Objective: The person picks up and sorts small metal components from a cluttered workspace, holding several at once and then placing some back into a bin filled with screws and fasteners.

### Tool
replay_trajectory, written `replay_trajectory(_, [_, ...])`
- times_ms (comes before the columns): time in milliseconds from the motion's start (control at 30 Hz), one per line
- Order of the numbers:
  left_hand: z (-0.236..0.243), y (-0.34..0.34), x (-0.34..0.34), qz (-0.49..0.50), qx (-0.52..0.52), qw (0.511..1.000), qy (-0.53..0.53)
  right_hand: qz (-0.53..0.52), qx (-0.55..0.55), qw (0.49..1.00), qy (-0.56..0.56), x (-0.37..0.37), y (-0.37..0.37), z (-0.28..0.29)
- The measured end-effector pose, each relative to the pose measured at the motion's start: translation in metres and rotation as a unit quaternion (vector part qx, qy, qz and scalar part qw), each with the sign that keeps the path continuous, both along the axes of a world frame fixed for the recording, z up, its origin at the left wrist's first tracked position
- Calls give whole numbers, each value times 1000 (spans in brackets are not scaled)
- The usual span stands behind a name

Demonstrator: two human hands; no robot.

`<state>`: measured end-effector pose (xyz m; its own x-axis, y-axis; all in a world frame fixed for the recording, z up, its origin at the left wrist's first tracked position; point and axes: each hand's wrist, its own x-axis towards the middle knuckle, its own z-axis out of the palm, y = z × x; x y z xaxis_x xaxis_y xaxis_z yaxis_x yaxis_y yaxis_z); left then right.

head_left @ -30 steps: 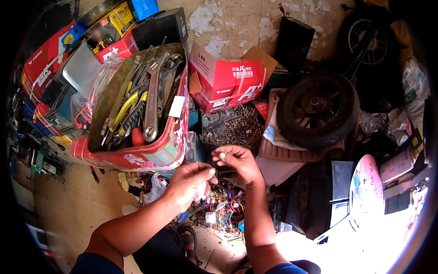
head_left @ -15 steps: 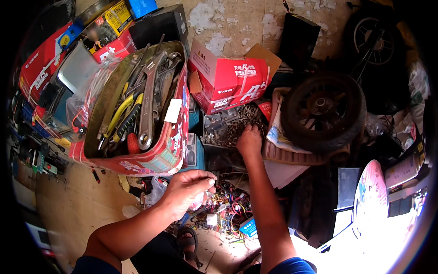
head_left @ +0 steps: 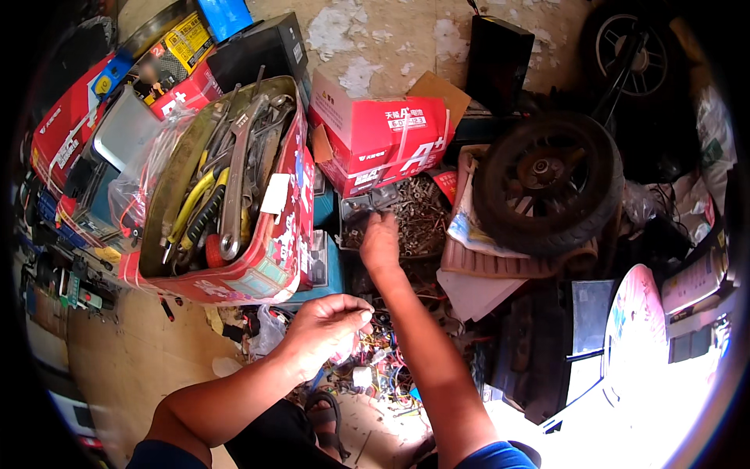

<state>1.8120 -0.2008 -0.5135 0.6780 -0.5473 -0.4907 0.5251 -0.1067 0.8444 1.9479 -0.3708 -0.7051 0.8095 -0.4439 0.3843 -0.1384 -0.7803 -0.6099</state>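
Red tool tin [head_left: 258, 266] at 10 o'clock, packed with a long wrench [head_left: 234, 187], yellow-handled pliers [head_left: 191, 207] and other tools, tilted against boxes. Left hand [head_left: 324, 332] near centre, 7 o'clock of the right one, fingers pinched together at the tips; something small may be in the pinch, cannot tell what. Tangle of coloured wires and small parts [head_left: 375, 367] just below it on the floor. Right hand [head_left: 380, 242] stretched out at 12 o'clock of the left, fingers curled down into the tray of loose screws and bolts [head_left: 418, 215]; grip hidden, cannot tell. Red cardboard box [head_left: 383, 144] just behind tray. Small black wheel [head_left: 547, 184] at 2 o'clock, lying on papers.
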Motion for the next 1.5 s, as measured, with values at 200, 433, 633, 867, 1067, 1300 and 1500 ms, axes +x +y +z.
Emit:
replay_trajectory(200, [1,-3,-3,-3,-4,1000,1,83,-30,996,26,-8,17,4])
replay_trajectory(433, [2,-8,-5,-5,-4,1000,8,141,-101,981,91,-11,21,6])
replay_trajectory(633, [0,-3,-1,4,2,1000,-8,107,-108,986,66,-23,28,11])
replay_trajectory(867, [2,1,1,1,-1,1000,2,105,-114,988,-12,-39,25,14])
replay_trajectory(1067, [3,10,1,-11,4,1000,10,76,29,989,-121,-54,1,35])
replay_trajectory(1300, [3,15,2,-13,-10,1000,12,28,441,879,-180,-70,-74,37])
replay_trajectory(1500, [10,15,0,12,-64,998,11,82,570,808,-122,-112,-72,90])
